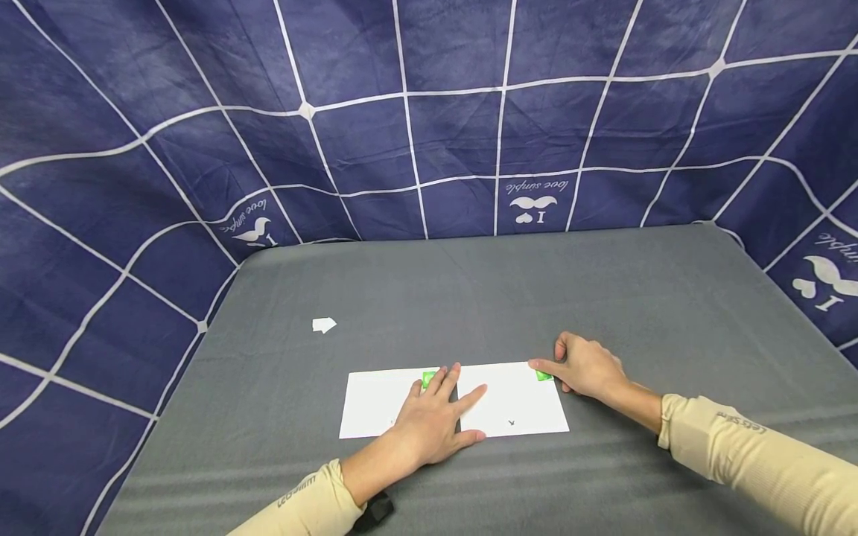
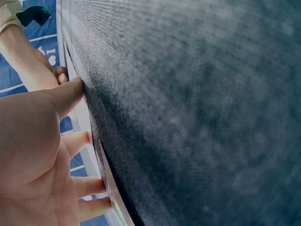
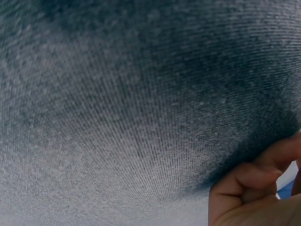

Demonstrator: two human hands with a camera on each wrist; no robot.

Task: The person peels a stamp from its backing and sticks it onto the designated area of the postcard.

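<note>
Two white paper sheets lie side by side on the grey cloth, a left sheet (image 1: 367,402) and a right sheet (image 1: 519,398). Each has a small green square near its upper right corner, the left square (image 1: 429,380) and the right square (image 1: 544,375). My left hand (image 1: 429,424) rests with spread fingers across the seam between the sheets, its fingers partly covering the left square. At the far right corner, the thumb of my right hand (image 1: 593,370) lies over the right square's upper edge, while its other fingers bend. Whether they pinch the sheet is hidden.
A small white arrow-shaped piece (image 1: 324,325) lies on the grey cloth (image 1: 469,298), further back on the left. Dark blue curtains with white lines (image 1: 456,134) stand behind and along both sides. A black object (image 1: 374,512) shows beneath the left forearm.
</note>
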